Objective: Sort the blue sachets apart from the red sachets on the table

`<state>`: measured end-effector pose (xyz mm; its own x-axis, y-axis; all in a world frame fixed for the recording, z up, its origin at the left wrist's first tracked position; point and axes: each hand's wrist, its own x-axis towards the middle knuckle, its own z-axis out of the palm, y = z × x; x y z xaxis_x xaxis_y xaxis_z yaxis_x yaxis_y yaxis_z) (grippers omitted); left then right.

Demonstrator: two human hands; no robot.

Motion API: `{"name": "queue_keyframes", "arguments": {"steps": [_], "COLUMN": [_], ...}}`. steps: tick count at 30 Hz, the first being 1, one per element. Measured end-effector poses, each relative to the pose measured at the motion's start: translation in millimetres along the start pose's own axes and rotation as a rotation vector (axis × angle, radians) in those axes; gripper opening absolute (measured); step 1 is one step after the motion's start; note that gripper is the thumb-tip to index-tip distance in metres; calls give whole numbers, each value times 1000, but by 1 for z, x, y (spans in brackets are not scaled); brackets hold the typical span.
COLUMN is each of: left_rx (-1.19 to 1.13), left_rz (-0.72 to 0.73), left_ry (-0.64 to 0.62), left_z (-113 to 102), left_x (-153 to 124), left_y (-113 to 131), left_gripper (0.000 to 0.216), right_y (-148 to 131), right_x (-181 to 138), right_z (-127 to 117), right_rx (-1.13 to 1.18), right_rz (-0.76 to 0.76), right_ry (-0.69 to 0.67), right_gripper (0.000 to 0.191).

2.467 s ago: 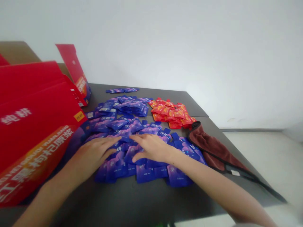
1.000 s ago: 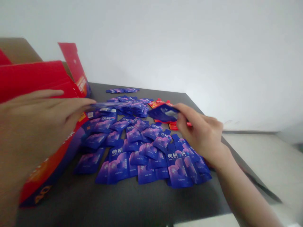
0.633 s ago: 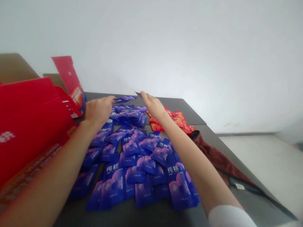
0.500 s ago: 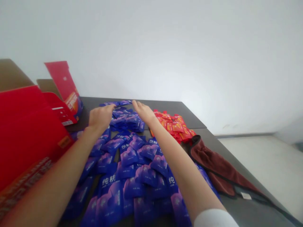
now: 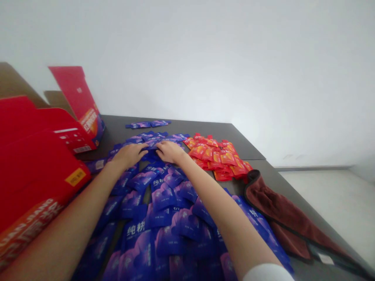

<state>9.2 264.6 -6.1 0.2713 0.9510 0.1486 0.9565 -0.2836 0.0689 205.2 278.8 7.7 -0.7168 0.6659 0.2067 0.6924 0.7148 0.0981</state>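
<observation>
Blue and purple pouches (image 5: pixel 162 195) are covering much of the dark counter (image 5: pixel 202 125), overlapping one another between and beneath the forearms. Most of them are lying with their printed faces up and their lettered ends pointing away from the person; their long axes are running mainly from near to far, some slanting left or right. One large near pouch (image 5: pixel 136 246) is pointing almost straight ahead, its top leaning slightly to the right.

Farther out, a pile of blue pouches (image 5: pixel 150 146) is sitting directly between the two hands. The left hand (image 5: pixel 130 154) is resting at the pile's left side, the right hand (image 5: pixel 168 151) at its right side, and their fingertips are facing each other over it. Each hand is curving, with its thumb only a little apart from the fingers; whether either is pinching a pouch, one cannot tell.

Beyond the hands, a pair of blue pouches (image 5: pixel 148 124) is lying end to end, the long axes running left to right. Red and orange pouches (image 5: pixel 218 154) are lying heaped to the right of the right hand, apart from it, many with their tops pointing toward the wall (image 5: pixel 199 58). A red box (image 5: pixel 38 168) is standing beside the left forearm, and a brown cloth (image 5: pixel 284 210) is stretching along the counter's right side
</observation>
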Motion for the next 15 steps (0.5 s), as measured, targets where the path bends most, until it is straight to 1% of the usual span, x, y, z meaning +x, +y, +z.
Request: {"name": "queue_keyframes", "arguments": {"steps": [2,4,6,7,8,10,11,12,13,15], "left_rx": [-34,-66,-93,-104,-113,-132,-143,-183,-209,-208], "left_rz": [11,14,18,22,28,52,65,81,77,33], "left_ry": [45,112,190,230,269,347,391,460,456,386], "left_z": [-7,-22,-44,-57,-70,-91,-98,-102,-103,-96], "left_x": [-1,-6,-19,-31,-46,-88,-112,-136,-160,-200], "left_y": [4,13,27,34,42,59,67,75,82,93], "left_gripper": [36,36,36,37,37,40,40,38,37,42], "right_y": [-3,-7,-14,-18,-23,-36,-44,-53,-64,-87], "right_x": [-1,-8,-25,-39,-58,-103,-127,-151,-173,-205], "right_z": [-4,-16,-37,-50,-65,-93,-106,-116,-123,-128], "right_rx": [6,44,137,202,274,415,474,515,525,511], "right_rz": [-5,-25,-46,-57,-67,-107,-122,-129,-117,-93], "right_ry": [37,101,173,201,222,220,187,131,85,-24], "right_gripper": [27,28,27,27,27,26,25,28,37,62]}}
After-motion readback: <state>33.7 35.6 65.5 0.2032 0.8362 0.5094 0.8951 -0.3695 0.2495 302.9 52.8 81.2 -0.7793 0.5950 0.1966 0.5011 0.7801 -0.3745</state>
